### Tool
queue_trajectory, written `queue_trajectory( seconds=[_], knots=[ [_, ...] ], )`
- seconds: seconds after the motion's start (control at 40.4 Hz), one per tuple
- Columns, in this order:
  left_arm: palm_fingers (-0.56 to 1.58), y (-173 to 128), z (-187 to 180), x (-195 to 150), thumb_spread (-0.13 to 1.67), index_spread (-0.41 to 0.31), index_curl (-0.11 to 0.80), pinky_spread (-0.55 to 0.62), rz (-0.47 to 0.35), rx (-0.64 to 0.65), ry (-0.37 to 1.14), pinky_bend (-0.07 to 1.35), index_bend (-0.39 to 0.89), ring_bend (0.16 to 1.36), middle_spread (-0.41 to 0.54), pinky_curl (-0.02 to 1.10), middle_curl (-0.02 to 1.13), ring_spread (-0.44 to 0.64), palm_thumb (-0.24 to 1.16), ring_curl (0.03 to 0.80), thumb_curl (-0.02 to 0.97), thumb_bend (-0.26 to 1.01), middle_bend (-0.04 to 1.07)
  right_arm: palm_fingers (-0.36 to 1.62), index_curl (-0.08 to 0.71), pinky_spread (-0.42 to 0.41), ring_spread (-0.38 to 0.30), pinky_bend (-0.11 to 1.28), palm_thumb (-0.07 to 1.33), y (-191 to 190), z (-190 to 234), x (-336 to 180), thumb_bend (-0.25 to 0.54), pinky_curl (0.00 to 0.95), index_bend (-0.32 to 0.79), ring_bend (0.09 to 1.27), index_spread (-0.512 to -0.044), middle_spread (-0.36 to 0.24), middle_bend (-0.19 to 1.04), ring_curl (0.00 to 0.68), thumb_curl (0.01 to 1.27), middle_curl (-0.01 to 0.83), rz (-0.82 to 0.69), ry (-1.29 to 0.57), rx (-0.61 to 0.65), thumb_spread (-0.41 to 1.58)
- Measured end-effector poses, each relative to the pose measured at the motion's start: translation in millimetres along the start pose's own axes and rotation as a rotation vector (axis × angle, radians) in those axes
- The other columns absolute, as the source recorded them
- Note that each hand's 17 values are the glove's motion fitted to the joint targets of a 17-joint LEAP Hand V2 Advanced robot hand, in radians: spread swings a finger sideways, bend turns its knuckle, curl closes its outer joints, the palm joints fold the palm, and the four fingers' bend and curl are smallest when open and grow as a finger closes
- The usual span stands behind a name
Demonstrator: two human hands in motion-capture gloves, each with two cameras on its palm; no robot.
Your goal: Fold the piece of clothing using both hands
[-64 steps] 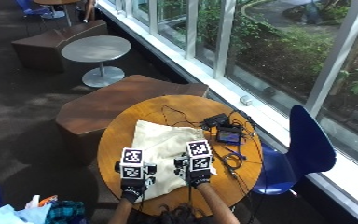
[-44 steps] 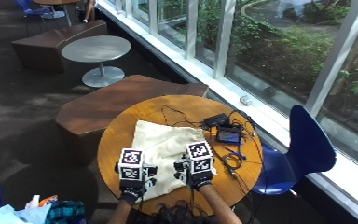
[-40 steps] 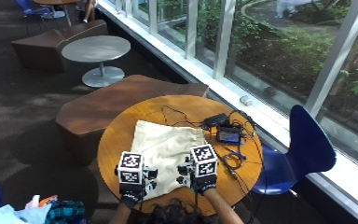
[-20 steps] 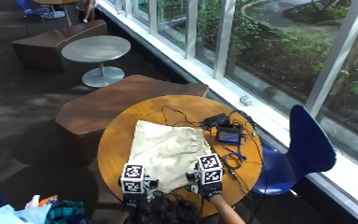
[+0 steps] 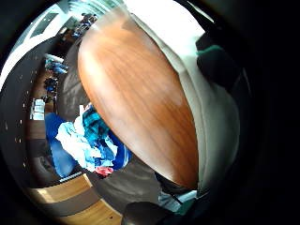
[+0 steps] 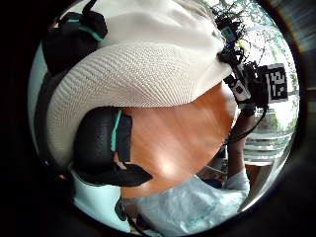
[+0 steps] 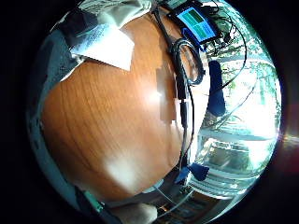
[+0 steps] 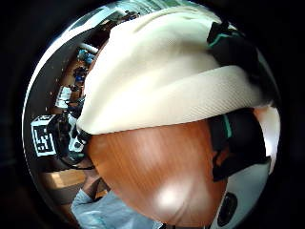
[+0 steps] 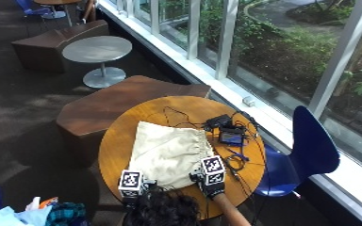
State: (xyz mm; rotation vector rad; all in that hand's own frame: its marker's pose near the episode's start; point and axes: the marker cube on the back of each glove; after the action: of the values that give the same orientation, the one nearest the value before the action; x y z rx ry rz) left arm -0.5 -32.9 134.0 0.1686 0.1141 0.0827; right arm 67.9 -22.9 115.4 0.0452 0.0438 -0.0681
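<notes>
A cream garment [image 9: 168, 150] lies spread flat on the round wooden table [image 9: 115, 146]. My left hand [image 9: 132, 183] is at its near left corner and my right hand [image 9: 211, 175] at its near right corner, both by the table's near edge. In the left thumb side palm view the ribbed hem of the garment [image 6: 148, 64] runs between the thumb [image 6: 101, 143] and the fingers, which pinch it. The right thumb side palm view shows the same garment [image 8: 157, 86] pinched at its hem, with the thumb [image 8: 238, 138] under it.
A small screen device [image 9: 231, 137] and coiled cables [image 9: 237, 162] lie on the table right of the garment. A blue chair [image 9: 309, 146] stands to the right, and a brown bench [image 9: 124, 101] beyond the table. A clothes pile [image 9: 37, 214] lies on the floor at left.
Both hands have slid back over the garment from its middle to its near edge. The person's head has come into the outside view.
</notes>
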Motion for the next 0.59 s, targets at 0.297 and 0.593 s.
queue_trajectory(
  seconds=[0.297, 0.593],
  knots=[
    [1.16, 31, -59, -2, 1.12, -0.271, 0.355, -0.17, 0.113, 0.195, 0.059, 0.47, 0.24, 0.55, -0.261, 0.34, 0.41, -0.27, 0.63, 0.326, 0.407, 0.16, 0.29, 0.99, 0.413, 0.018, -0.210, 0.22, 0.88, 43, -31, 4, 0.175, 0.278, 0.45, 0.35, -0.317, -0.214, 0.22, 0.298, 0.38, 0.351, -0.120, 0.005, 0.204, 1.27],
    [1.27, 26, -158, -13, 0.88, -0.308, 0.372, -0.30, 0.250, 0.045, 0.105, 0.54, 0.16, 0.63, -0.333, 0.41, 0.44, -0.39, 0.82, 0.388, 0.480, 0.10, 0.28, 1.29, 0.389, -0.115, -0.280, 0.26, 0.94, 72, -125, 24, 0.151, 0.318, 0.16, 0.51, -0.313, -0.260, 0.38, 0.384, 0.36, 0.432, -0.202, -0.261, 0.127, 1.24]
  ],
)
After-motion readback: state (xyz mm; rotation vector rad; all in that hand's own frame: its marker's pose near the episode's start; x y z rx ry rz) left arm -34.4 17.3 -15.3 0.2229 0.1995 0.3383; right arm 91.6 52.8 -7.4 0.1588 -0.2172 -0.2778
